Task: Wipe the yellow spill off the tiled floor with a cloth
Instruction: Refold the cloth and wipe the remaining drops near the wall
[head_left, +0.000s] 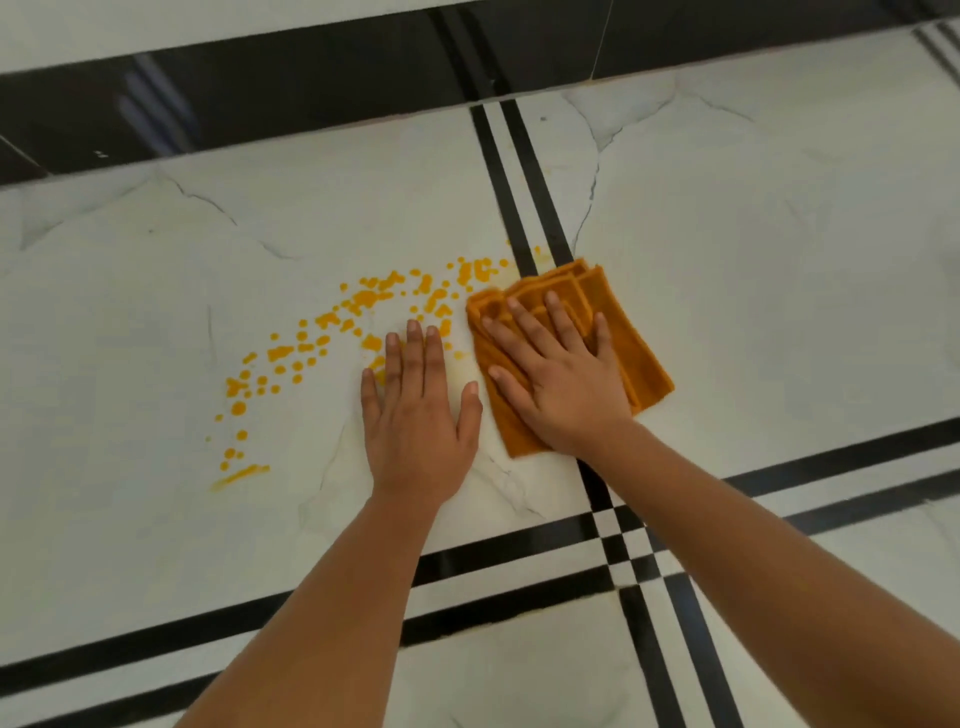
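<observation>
A yellow spill (332, 332) of many droplets arcs across the white marble floor tile (156, 322), from lower left up to the black stripes. A folded orange cloth (628, 343) lies flat at the arc's right end, partly over the stripes. My right hand (561, 379) presses palm-down on the cloth with fingers spread. My left hand (421, 415) rests flat on the bare tile just left of the cloth, fingers apart, fingertips touching a few droplets. It holds nothing.
Black double stripes (519, 208) run across the floor and cross at the lower right (623, 551). A glossy black skirting band (260, 93) runs along the far edge. A faint yellow smear (239, 475) marks the spill's lower-left end.
</observation>
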